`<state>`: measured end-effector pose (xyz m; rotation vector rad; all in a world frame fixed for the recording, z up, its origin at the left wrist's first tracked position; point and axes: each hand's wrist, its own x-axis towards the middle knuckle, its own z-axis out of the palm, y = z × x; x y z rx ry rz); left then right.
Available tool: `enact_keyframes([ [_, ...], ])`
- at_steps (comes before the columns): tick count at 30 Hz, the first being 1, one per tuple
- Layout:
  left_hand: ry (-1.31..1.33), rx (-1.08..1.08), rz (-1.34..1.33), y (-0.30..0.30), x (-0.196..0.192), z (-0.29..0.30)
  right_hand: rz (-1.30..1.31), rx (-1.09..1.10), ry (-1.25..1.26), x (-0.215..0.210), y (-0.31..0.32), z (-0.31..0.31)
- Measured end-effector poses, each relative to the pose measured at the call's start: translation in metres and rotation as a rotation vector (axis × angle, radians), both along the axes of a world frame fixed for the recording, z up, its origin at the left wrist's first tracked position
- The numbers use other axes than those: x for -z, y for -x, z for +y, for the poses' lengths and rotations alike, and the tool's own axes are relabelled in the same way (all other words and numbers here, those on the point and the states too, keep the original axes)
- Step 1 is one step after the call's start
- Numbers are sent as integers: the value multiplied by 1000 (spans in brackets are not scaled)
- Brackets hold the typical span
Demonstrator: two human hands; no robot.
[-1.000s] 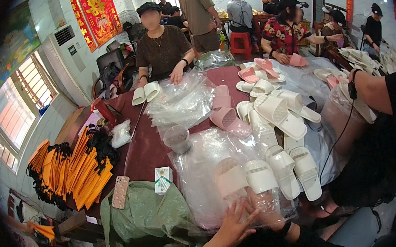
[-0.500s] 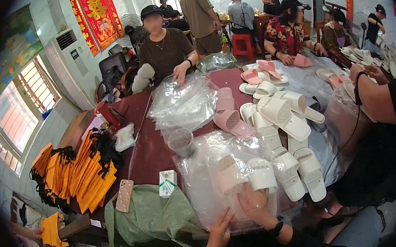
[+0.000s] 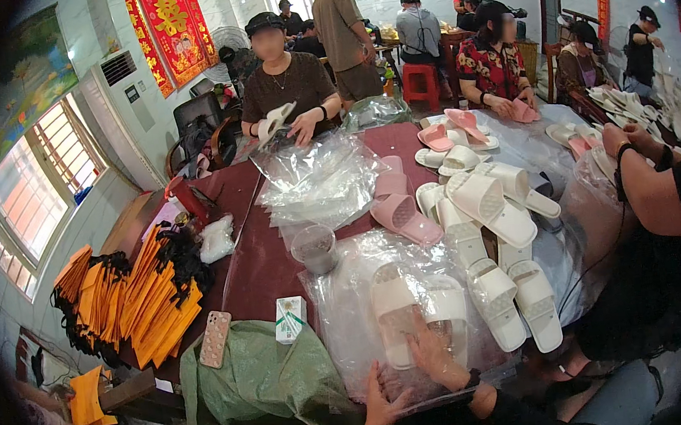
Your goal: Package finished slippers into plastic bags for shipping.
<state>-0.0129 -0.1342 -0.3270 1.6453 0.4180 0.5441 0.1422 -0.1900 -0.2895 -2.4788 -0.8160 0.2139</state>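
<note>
A pair of white slippers (image 3: 397, 296) lies side by side under clear plastic, in a bag (image 3: 347, 311) spread at the near edge of the table. My right hand (image 3: 439, 358) rests on the heel end of the pair, its fingers stretched forward over the soles. Down by the bag's near edge is my left hand (image 3: 384, 403), with thumb and fingers apart; it seems to touch the film but grips nothing I can see. Right of the bag lies another white pair (image 3: 494, 296), with more white slippers (image 3: 489, 205) heaped behind it.
Pink slippers (image 3: 407, 214) and a clear plastic cup (image 3: 314, 248) stand beyond the bag. Further back are stacked clear bags (image 3: 317, 186). On the left are orange pouches (image 3: 151, 303), a phone (image 3: 216, 339), a small box (image 3: 290, 319) and green sheeting (image 3: 251, 388). Co-workers surround the table.
Both white slippers now lie evenly side by side under the film, where one was blurred before. My left hand has opened wider. The person opposite now holds a white slipper.
</note>
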Motion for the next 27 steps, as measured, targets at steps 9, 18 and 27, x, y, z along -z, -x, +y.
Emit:
enact_keyframes([
  [9, 646, -95, -102, -1, 25, 21, 145, -444, -238, -12, 3, -12],
  [18, 781, -151, -11, -4, 8, 23, -427, -356, -45, 2, 5, -15],
  [27, 923, -188, -222, 6, 17, 22, -378, -284, -4, -23, 6, -57],
])
